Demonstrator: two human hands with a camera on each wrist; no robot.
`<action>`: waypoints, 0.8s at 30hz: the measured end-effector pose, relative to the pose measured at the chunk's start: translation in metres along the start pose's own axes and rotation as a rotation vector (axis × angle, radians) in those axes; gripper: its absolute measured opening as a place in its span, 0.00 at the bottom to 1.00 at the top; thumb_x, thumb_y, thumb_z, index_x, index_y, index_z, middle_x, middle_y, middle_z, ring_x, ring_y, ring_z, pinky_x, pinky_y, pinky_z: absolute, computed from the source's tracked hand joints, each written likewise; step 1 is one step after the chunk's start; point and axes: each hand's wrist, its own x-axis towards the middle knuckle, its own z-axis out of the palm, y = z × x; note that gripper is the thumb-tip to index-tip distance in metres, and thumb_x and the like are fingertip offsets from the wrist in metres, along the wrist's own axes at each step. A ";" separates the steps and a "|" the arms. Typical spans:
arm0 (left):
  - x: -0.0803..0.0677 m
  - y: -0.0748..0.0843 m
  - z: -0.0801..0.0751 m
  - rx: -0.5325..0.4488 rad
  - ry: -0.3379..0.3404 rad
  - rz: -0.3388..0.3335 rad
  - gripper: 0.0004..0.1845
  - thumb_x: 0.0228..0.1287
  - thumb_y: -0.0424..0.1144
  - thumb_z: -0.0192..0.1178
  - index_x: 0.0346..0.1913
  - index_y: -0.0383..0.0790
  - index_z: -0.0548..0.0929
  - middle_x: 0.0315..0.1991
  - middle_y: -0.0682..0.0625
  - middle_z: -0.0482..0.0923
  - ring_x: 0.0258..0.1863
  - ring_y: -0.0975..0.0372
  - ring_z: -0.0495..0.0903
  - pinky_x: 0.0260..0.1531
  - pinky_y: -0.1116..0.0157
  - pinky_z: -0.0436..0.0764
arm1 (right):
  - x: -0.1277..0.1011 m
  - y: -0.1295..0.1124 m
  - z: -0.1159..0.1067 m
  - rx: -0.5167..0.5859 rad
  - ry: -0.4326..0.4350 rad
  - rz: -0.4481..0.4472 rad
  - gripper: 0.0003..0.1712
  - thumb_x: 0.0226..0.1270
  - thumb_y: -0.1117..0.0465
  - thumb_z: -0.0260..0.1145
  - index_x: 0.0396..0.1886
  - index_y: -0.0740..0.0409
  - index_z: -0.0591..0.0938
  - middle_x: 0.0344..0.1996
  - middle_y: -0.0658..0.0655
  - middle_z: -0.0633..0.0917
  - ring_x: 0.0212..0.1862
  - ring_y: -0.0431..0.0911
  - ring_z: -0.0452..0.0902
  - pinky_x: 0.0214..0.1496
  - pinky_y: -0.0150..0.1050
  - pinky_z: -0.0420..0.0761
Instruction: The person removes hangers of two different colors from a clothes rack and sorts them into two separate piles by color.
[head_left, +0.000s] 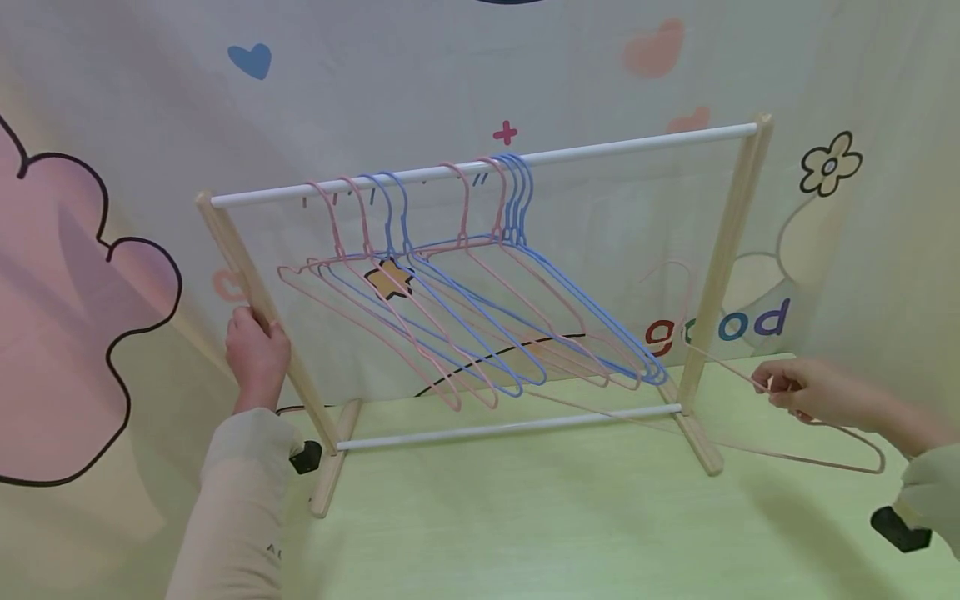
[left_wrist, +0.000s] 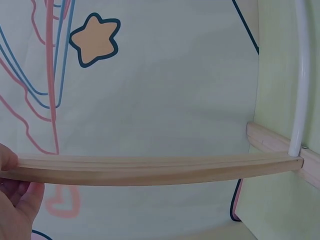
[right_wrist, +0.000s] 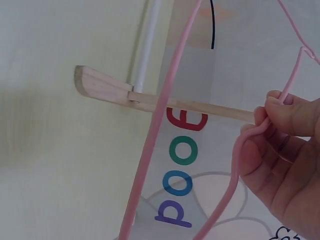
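A wooden rack [head_left: 731, 225] with a white top rod [head_left: 600, 153] carries several pink hangers [head_left: 412, 343] and blue hangers [head_left: 600, 321]. My left hand [head_left: 257, 350] grips the rack's left upright [head_left: 251, 283] about midway up; in the left wrist view thumb and fingers wrap the wooden post [left_wrist: 150, 170]. Away from the rod, at the right, my right hand [head_left: 825, 390] pinches a loose pink hanger [head_left: 795, 458] by its sloping shoulder. Its hook [head_left: 686, 283] points up, overlapping the right upright in the head view. The right wrist view shows thumb and fingertips on the pink hanger [right_wrist: 235, 165].
The rack stands on a pale green surface [head_left: 525, 517], with wooden feet [head_left: 701, 442] and a white lower rod [head_left: 510, 432] between them. Behind it hangs a printed cloth [head_left: 570, 67] with hearts, a star and the word "good".
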 end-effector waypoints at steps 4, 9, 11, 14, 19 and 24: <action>-0.001 0.001 0.000 -0.004 -0.005 -0.005 0.15 0.61 0.36 0.45 0.47 0.29 0.65 0.43 0.35 0.68 0.43 0.44 0.68 0.47 0.50 0.66 | 0.000 0.007 0.012 0.054 -0.035 -0.032 0.07 0.60 0.72 0.51 0.37 0.62 0.71 0.22 0.51 0.66 0.17 0.35 0.61 0.17 0.29 0.64; -0.001 0.000 0.000 0.001 -0.004 -0.002 0.15 0.62 0.36 0.45 0.47 0.29 0.65 0.44 0.35 0.68 0.44 0.44 0.68 0.47 0.50 0.67 | 0.000 0.016 0.026 0.131 -0.072 -0.085 0.06 0.59 0.73 0.51 0.36 0.62 0.71 0.21 0.50 0.66 0.16 0.34 0.60 0.15 0.26 0.63; -0.001 0.000 0.000 0.002 -0.002 -0.001 0.15 0.62 0.36 0.45 0.47 0.29 0.65 0.44 0.34 0.68 0.44 0.43 0.68 0.47 0.49 0.66 | -0.001 0.020 0.032 0.163 -0.091 -0.089 0.07 0.59 0.74 0.50 0.35 0.63 0.71 0.21 0.49 0.66 0.16 0.34 0.60 0.15 0.25 0.63; -0.002 0.000 0.000 0.009 0.000 -0.003 0.15 0.62 0.36 0.45 0.47 0.29 0.65 0.44 0.34 0.68 0.45 0.43 0.68 0.47 0.49 0.66 | -0.003 0.026 0.042 0.217 -0.125 -0.081 0.07 0.59 0.74 0.50 0.36 0.64 0.72 0.21 0.50 0.66 0.16 0.34 0.60 0.15 0.24 0.63; -0.002 0.000 0.000 0.016 -0.005 -0.001 0.15 0.63 0.36 0.45 0.48 0.29 0.65 0.45 0.34 0.68 0.45 0.43 0.68 0.48 0.49 0.66 | -0.005 0.033 0.053 0.282 -0.158 -0.070 0.07 0.59 0.74 0.50 0.36 0.65 0.72 0.20 0.50 0.66 0.16 0.34 0.61 0.15 0.25 0.64; -0.002 0.000 0.001 0.015 -0.013 0.009 0.15 0.63 0.36 0.44 0.48 0.28 0.64 0.45 0.34 0.67 0.46 0.43 0.67 0.48 0.49 0.65 | -0.009 0.041 0.063 0.365 -0.215 -0.072 0.07 0.60 0.74 0.48 0.36 0.66 0.71 0.20 0.49 0.66 0.16 0.35 0.61 0.15 0.27 0.63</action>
